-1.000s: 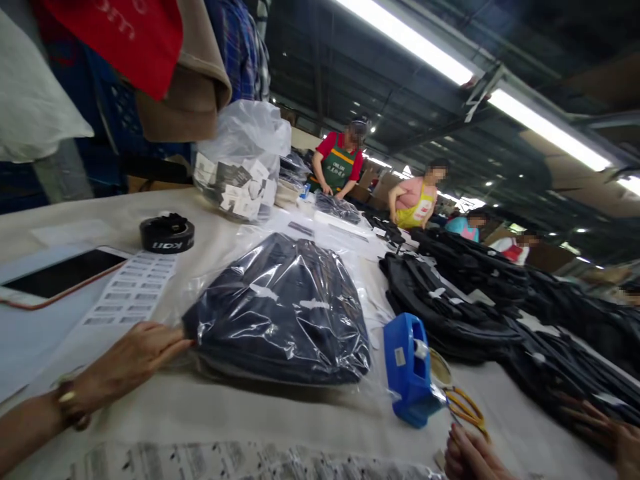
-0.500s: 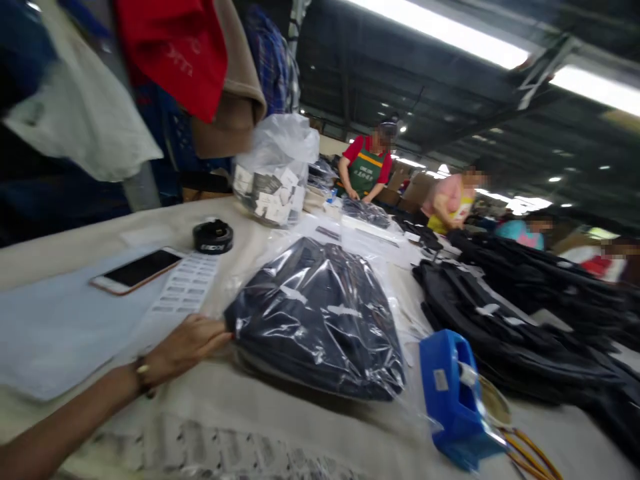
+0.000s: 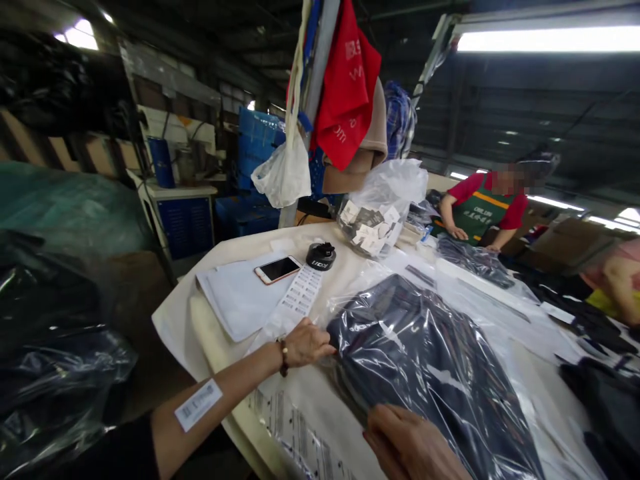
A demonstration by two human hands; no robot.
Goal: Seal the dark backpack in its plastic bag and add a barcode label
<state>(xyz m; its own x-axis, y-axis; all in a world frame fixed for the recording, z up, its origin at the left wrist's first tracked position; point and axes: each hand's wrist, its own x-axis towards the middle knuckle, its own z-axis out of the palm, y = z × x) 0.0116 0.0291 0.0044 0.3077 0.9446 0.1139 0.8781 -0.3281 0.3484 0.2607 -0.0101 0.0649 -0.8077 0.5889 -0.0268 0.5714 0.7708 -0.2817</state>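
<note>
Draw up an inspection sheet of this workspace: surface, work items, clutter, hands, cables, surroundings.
Surface: table, pale cover, loose at the near left edge.
Work items: dark bundle in clear plastic; barcode label sheet lying flat.
Clutter: phone, black roll, bag of tags.
Hands: left hand pinches the bundle's corner; right hand at its near edge, grip unclear.
Cables: nothing seen on the table.
Surroundings: person in green apron across; red cloth hanging.

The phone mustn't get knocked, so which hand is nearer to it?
Left: the left hand is at the left corner of the dark package, below the phone in view; the right hand is farther, at the package's near edge.
</note>
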